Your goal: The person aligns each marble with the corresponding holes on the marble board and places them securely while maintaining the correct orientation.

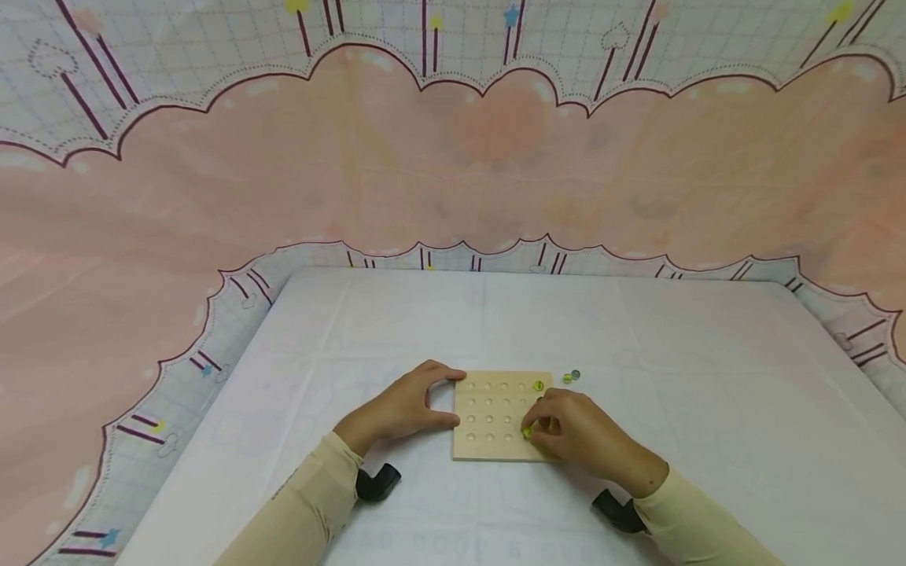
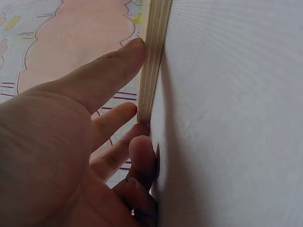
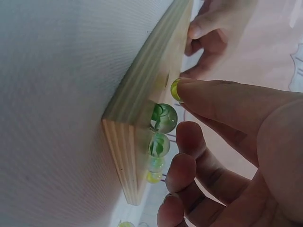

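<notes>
Pale wood: a flat board is lying at the lower centre of the head view, showing a grid of shallow hollows, most of them bare. A yellow marble is sitting in the grip of the right hand, thumb and finger pinching it over the board's lower right part; whether it is touching the wood, cannot tell. The remaining fingers are curling loosely beside a row of four marbles, which is standing along the board's edge at the centre of the right wrist view. The left hand is spreading thumb and forefinger against the board's left edge, apparently bracing it. Two loose marbles are lying just off the board's upper right corner, on the white cloth; a peach backdrop is filling the upper frame. Judgement: the step in hand is seating a marble, probably beginning the column beside the filled one. The next move is likely calling for centring over a hollow, lowering gently and parting the fingertips without nudging neighbouring marbles.
</notes>
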A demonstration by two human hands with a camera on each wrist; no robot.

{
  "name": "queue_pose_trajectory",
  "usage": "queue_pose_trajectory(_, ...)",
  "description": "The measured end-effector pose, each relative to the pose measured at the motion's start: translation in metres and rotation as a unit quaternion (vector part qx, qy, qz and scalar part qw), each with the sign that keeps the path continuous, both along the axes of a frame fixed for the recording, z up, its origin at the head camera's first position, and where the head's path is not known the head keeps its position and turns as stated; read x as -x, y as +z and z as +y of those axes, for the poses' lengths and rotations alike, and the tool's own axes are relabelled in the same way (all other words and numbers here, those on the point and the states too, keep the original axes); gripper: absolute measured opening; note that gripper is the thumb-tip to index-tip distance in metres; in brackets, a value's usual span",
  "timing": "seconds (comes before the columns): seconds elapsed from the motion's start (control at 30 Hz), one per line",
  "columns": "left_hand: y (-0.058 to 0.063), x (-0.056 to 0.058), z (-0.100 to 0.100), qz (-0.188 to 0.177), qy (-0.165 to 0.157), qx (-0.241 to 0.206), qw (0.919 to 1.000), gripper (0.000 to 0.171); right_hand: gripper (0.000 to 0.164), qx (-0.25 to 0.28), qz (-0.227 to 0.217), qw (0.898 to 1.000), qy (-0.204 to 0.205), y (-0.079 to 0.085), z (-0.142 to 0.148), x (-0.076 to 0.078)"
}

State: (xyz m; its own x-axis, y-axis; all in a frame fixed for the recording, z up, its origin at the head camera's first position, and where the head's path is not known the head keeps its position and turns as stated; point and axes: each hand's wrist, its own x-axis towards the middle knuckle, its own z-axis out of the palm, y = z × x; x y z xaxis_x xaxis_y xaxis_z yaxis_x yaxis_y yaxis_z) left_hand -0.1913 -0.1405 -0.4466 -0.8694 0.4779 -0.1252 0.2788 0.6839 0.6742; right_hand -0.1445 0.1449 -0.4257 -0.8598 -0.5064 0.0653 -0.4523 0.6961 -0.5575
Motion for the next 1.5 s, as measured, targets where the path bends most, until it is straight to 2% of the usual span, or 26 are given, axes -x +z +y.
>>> queue_pose_trajectory(0.2,-0.002,0.001,0.002,-0.008,-0.001,0.001,1.0000,0.068,0.015,-0.006,-0.001,1.000,0.007,-0.003,0.002,0.000)
queue_pose_trajectory(0.67,0.000,-0.001,0.005,-0.001,-0.008,0.008,0.9999,0.068,0.017,-0.023,0.007,1.000,0.013,-0.003,0.004,-0.004)
queue_pose_trajectory(0.97,-0.001,-0.001,0.004,0.005,-0.008,0.007,0.9999,0.067,0.014,-0.005,0.013,1.000,0.003,0.001,0.006,-0.005)
queue_pose_trajectory(1.07,-0.002,-0.001,0.004,0.008,-0.009,0.007,0.9999,0.068,0.014,-0.009,0.025,1.000,-0.008,0.006,0.009,-0.005)
queue_pose_trajectory(1.23,-0.003,-0.001,0.004,0.013,-0.006,0.007,0.9999,0.068,0.017,-0.028,0.026,0.998,-0.054,0.016,0.015,-0.002)
queue_pose_trajectory(1.5,0.001,-0.002,0.001,0.013,0.000,0.011,0.9999,0.067,0.019,-0.049,0.042,0.993,-0.101,0.024,0.047,0.007)
